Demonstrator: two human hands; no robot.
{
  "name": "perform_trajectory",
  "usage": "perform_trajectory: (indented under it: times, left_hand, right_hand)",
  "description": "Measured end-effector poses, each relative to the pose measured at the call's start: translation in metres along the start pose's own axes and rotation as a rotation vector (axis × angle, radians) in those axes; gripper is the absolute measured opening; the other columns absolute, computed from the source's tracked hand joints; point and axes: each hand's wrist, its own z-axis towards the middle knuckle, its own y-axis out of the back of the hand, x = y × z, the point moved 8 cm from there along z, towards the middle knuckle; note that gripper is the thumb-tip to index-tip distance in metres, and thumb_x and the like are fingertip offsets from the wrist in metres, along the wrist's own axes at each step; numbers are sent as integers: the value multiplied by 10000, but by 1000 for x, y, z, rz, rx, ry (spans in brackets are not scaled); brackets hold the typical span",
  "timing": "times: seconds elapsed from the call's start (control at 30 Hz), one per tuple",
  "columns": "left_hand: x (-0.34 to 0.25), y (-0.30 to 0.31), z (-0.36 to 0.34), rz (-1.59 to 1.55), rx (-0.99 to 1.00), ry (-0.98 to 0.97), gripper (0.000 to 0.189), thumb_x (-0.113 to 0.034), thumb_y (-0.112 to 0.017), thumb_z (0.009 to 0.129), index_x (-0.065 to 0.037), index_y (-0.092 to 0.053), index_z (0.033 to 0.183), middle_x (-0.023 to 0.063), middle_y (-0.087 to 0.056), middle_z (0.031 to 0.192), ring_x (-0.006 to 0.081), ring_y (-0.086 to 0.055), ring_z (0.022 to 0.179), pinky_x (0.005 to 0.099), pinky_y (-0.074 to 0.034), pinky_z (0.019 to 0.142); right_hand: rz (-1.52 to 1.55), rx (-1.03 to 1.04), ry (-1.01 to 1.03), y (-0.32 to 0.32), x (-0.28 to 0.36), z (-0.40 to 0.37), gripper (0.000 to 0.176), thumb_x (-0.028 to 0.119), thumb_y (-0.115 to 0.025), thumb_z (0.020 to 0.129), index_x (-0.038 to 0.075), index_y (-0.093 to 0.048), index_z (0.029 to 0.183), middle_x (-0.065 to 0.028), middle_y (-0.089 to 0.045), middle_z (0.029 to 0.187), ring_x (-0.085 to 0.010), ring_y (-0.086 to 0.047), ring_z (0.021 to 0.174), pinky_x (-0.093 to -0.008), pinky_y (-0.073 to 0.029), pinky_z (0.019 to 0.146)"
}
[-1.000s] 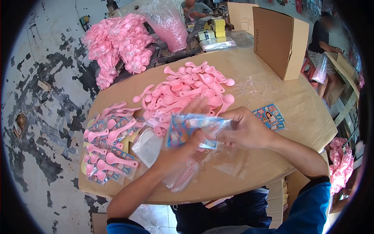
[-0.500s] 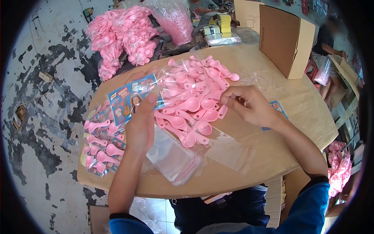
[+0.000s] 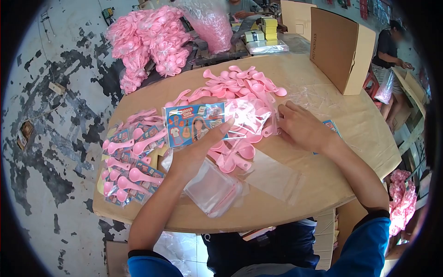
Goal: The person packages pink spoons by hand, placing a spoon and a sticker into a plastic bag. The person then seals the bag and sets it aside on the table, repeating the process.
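Observation:
My left hand [image 3: 196, 150] holds a blue printed card [image 3: 184, 123] in a clear bag, thumb across its right end. The bag's shiny clear part [image 3: 247, 115] stretches right, over the pile of pink spoons [image 3: 258, 85]. My right hand [image 3: 302, 127] has its fingers curled together at the bag's right end; their tips are partly hidden. Below the pile, a stack of clear bags [image 3: 214, 187] lies on the table, with a single clear bag [image 3: 272, 175] beside it. Packed spoons with cards [image 3: 134, 173] are gathered at the table's left side.
Bagged pink spoons [image 3: 150, 39] and a tall clear sack [image 3: 210, 27] stand behind the table [image 3: 184, 221]. A cardboard box [image 3: 334, 51] is at the back right. Bundled yellow cards [image 3: 269, 30] sit behind. One person [image 3: 387, 51] is at the right, another [image 3: 242, 7] at the back.
My left hand has moved right with the card, which is now more level. My right hand has turned and come to the bag's end. The bag now stretches between both hands.

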Motion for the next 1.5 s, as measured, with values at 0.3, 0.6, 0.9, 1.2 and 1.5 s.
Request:
perform_trajectory:
  times: [0.3, 0.6, 0.9, 1.2, 1.5]
  left_hand:
    - [-3, 8, 5, -58, 12, -76, 528, -30, -652, 863, -14, -429, 1341, 126, -548, 1270, 192, -541, 1178, 390, -429, 1029]
    - [13, -10, -6, -340, 118, 42, 606, -56, -667, 875, -14, -366, 1399, 127, -516, 1325, 225, -522, 1217, 371, -424, 1045]
    - [42, -54, -35, -382, 306, 430, 672, -394, -548, 961, -60, -263, 1470, 98, -335, 1489, 237, -314, 1395, 377, -314, 1111]
    - [26, -38, -9, -447, 145, 143, 725, -136, -710, 867, -25, -278, 1438, 133, -379, 1421, 224, -375, 1345, 375, -280, 1154]
    - [5, -89, -42, 371, 466, -113, 758, -133, -745, 800, 10, -314, 1407, 140, -408, 1338, 243, -403, 1290, 387, -309, 1097]
  right_hand:
    - [867, -364, -245, 65, -33, -18, 102, 60, -483, 925, 28, -553, 992, -59, -602, 840, -137, -591, 737, -263, -455, 669]
    - [1303, -422, -161, 59, -1, -13, 150, 65, -530, 963, 47, -577, 1104, -5, -593, 945, -51, -554, 783, -220, -450, 695]
    - [1220, -299, 73, 61, 53, -10, 156, 163, -483, 988, 43, -450, 1083, -59, -507, 1014, -135, -520, 917, -298, -450, 806]
    - [677, -824, -93, 134, -12, -49, 75, 39, -561, 808, 31, -501, 852, -24, -514, 788, -106, -475, 699, -254, -376, 644]
    - [588, -538, -63, 126, 29, -33, 38, 33, -679, 793, 35, -654, 823, -42, -653, 719, -104, -567, 608, -239, -413, 528]
